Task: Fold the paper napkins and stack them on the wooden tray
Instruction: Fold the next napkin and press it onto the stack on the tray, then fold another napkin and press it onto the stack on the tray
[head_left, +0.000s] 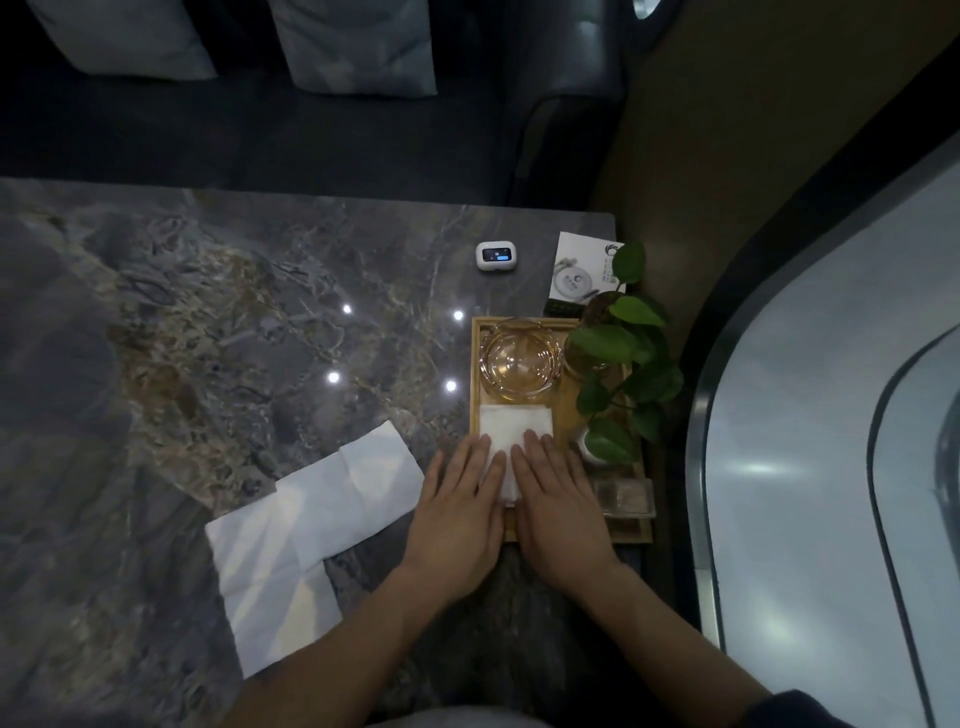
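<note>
A folded white napkin (511, 423) lies on the near left part of the wooden tray (474, 364). My left hand (460, 512) and my right hand (558, 506) rest flat on it side by side, palms down and fingers together, covering its near half. Neither hand grips anything. To the left, unfolded white napkins (306, 530) lie spread on the dark marble table (208, 312), overlapping one another.
On the tray stand a glass ashtray (519, 358), a small potted plant (618, 364) and a small clear box (623, 496). Beyond the tray lie a printed card (579, 270) and a small white device (497, 255). A dark sofa with cushions runs behind the table.
</note>
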